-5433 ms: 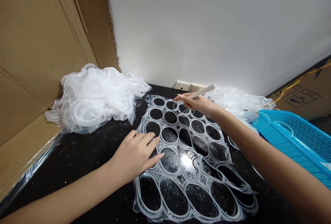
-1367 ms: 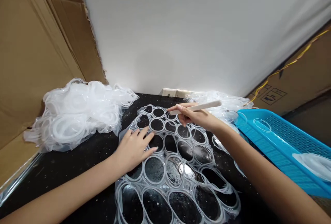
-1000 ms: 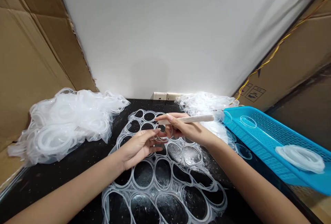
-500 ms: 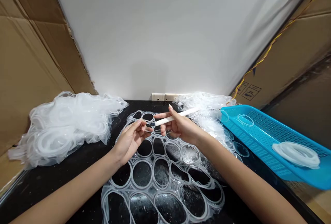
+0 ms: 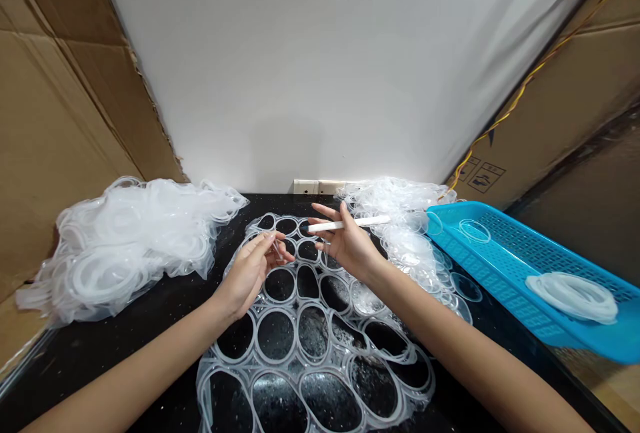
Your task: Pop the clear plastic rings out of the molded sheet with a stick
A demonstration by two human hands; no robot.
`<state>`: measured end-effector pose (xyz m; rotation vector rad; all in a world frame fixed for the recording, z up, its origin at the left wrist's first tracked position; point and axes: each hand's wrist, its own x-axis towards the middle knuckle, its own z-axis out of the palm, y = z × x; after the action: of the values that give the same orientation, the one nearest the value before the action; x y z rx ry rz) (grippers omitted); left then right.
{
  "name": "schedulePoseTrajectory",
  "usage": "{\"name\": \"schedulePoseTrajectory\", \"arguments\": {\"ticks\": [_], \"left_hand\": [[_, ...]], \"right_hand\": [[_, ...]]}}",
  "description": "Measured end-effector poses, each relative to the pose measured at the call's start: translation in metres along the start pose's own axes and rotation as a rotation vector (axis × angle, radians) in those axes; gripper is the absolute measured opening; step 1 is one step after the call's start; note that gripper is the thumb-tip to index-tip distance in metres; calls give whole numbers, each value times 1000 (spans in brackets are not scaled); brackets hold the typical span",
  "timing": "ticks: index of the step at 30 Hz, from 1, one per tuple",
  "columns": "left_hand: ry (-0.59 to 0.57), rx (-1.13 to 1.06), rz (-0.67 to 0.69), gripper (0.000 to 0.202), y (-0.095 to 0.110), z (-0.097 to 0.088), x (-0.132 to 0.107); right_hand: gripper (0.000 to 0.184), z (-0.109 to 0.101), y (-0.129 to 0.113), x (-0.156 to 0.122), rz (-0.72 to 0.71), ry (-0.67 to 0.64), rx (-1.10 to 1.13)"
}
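Observation:
My right hand (image 5: pixel 350 243) holds a white pen-like tool (image 5: pixel 370 221) with a dark tip, thumb over its shaft and the other fingers spread. The tip points left, toward my left hand (image 5: pixel 250 269), whose thumb and fingertips are pinched together. A thin clear ring (image 5: pixel 279 251) seems to be in that pinch, seen nearly edge-on and partly hidden by the fingers. Below both hands lies a translucent sheet (image 5: pixel 295 369) full of round and oval holes with raised rims, spread over a black speckled tabletop (image 5: pixel 170 366).
A heap of translucent holed sheets (image 5: pixel 135 239) sits at the left. Loose clear rings and film (image 5: pixel 410 239) pile up behind my right hand. At the right stands a blue basket (image 5: pixel 520 286) with a bundle of rings (image 5: pixel 575 296). Cardboard (image 5: pixel 60 99) and a white wall (image 5: pixel 300 53) enclose the table.
My right hand has drawn slightly up and away from my left, taking the tool's tip off the left fingertips. The ring no longer spans both hands.

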<state>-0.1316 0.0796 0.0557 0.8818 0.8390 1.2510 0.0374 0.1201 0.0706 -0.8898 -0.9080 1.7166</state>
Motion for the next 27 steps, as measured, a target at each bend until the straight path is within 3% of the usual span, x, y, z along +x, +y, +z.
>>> {"name": "schedulePoseTrajectory", "arguments": {"ticks": [6,10,14,20,22,24,27], "left_hand": [[-283,311,-159,21,15,9,-11],[-475,628,-115,24,17,9,-16],[-425,896,47,24,17,10,-21],[-217,1165,420,32,30,6,-31],[-256,1307,468,36,22,1,-38],[-367,1522,472,39,3,-5,-47],[-430,1824,515,47,-29,-16,-62]], "right_hand": [[54,9,13,-10,58,-128,61],[54,18,18,-16,69,-202,105],[51,18,11,-16,19,-185,138],[62,-16,-29,-2,-207,-40,-219],[69,-26,-40,2,-297,21,-333],[64,-29,-41,2,-361,49,-469],[38,-22,-24,-1,-302,-124,-725]]}}
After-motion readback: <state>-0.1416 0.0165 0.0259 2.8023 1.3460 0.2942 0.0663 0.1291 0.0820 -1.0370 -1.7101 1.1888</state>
